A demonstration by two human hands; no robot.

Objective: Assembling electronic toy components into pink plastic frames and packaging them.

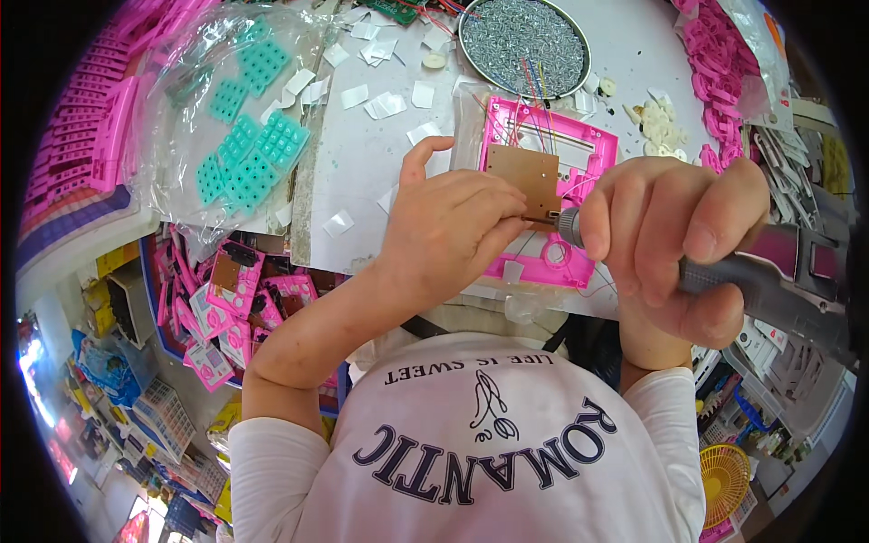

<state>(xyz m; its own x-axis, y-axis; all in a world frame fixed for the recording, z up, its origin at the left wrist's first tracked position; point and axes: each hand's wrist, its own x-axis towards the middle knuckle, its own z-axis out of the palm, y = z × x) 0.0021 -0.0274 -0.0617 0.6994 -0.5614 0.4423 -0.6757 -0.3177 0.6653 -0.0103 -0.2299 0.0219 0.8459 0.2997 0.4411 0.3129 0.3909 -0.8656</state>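
Observation:
My right hand (670,231) is wrapped around a grey electric screwdriver (783,290), held nearly level and pointing left. Its thin bit reaches the lower edge of a brown circuit board (523,174). This board lies in a pink plastic housing (605,145) with thin wires running out of it. Over the housing's left side is my left hand (448,222), its thumb and fingers pinched together at the bit's tip. Whatever is between those fingertips is too small to make out. A piece of clear plastic wrap (466,127) sits along the housing's left edge.
A round metal tray (462,41) full of small screws stands behind the housing. Teal button pads (240,163) lie on clear plastic at the left, with white paper pieces (385,106) scattered between. Pink parts (715,72) are piled far right; assembled pink units (235,299) fill a bin lower left.

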